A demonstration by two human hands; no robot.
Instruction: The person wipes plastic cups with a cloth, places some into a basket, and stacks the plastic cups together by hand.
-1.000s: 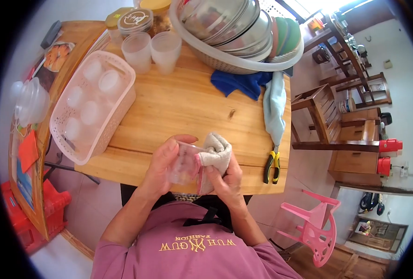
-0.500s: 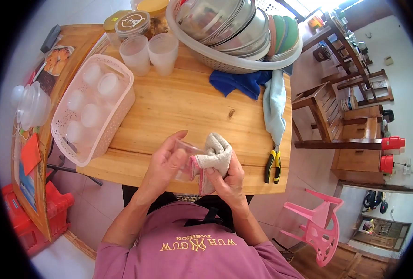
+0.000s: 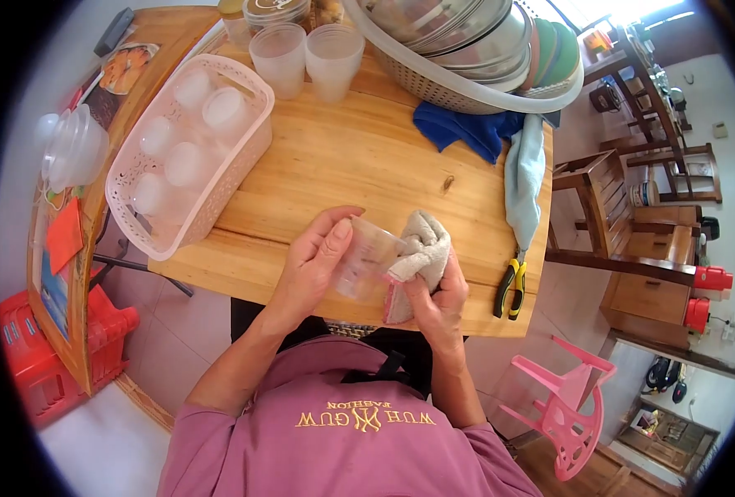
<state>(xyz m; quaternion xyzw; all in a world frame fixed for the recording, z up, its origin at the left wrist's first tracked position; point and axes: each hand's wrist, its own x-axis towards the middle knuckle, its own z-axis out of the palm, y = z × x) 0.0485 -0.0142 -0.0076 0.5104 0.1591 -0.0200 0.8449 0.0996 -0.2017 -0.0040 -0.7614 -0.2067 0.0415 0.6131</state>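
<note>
A clear plastic cup lies on its side in the air above the table's near edge. My left hand is closed on it, thumb on top. My right hand grips a bunched beige cloth with a pink edge. The cloth sits right at the cup's right end; whether part of it is inside the cup I cannot tell.
A pink basket of upside-down cups stands left on the wooden table. Stacked cups and a strainer basket of bowls are at the back. Pliers, a light blue cloth and a dark blue cloth lie right.
The view has shifted, so the table's things appear further right and mostly higher. More of the cup shows now, and the cloth covers less of it. Both hands keep their holds.
</note>
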